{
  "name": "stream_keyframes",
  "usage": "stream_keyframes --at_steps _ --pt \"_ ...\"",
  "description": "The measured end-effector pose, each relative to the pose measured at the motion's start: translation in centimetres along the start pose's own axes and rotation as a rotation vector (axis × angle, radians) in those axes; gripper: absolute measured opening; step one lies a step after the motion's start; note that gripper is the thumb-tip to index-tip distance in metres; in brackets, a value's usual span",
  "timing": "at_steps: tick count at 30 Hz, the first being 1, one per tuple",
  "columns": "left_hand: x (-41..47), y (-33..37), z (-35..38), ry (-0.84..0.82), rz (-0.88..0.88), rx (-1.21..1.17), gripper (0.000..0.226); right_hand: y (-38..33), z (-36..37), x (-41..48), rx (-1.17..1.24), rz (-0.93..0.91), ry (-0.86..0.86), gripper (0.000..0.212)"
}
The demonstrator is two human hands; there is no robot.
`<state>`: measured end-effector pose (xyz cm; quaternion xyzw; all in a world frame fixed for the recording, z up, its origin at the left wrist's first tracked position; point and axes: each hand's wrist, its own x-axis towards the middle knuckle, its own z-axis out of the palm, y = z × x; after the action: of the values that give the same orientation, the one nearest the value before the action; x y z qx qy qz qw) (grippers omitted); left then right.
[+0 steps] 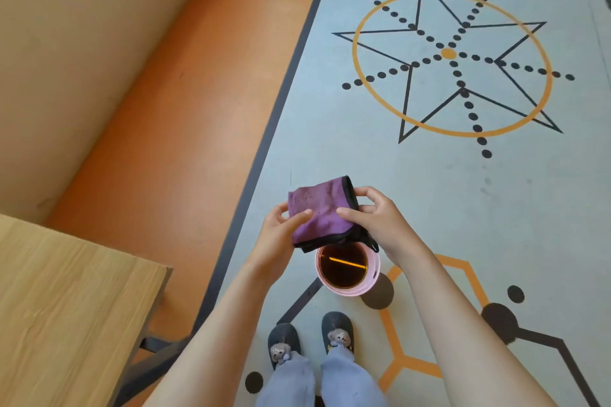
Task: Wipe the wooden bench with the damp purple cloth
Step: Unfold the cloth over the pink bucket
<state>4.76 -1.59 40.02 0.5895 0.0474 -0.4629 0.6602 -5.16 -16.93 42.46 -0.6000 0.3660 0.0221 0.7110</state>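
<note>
While you stand on the pale grey floor (380,149), its smooth surface shows a painted orange ring crossed by a black star and dotted lines, and orange and black hexagon lines run by your feet. A dark stripe divides it from a smooth orange strip (185,116) along a tan wall on your left. The table (66,301) sits at your lower left: flat light wood grain with a squared corner on a dark metal frame, well apart from the cloth. Your hands are in front of you above the floor. The left hand (281,231) pinches the near left edge of the cloth (320,211), thumb on top. The right hand (377,218) grips its right side, thumb across the top. The cloth is purple, fuzzy, folded to a rough square with black stitched trim. Just under it stands a round pink cup (347,269) of dark liquid. Your dark slippers (337,329) carry small plush animal heads. No writing shows.
</note>
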Motion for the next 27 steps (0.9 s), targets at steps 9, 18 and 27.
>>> stream_keyframes --at_steps 9,18,27 --pt "12.1 -17.0 -5.3 0.053 -0.179 0.214 0.051 20.6 -1.3 12.0 -0.034 0.217 0.041 0.035" --pt "22.0 -33.0 -10.2 0.300 -0.239 0.252 0.014 37.6 -0.1 20.2 -0.064 0.305 0.111 0.027" --pt "26.6 -38.7 -12.1 0.311 -0.352 0.128 0.014 44.9 1.5 24.6 -0.108 0.377 0.132 0.023"
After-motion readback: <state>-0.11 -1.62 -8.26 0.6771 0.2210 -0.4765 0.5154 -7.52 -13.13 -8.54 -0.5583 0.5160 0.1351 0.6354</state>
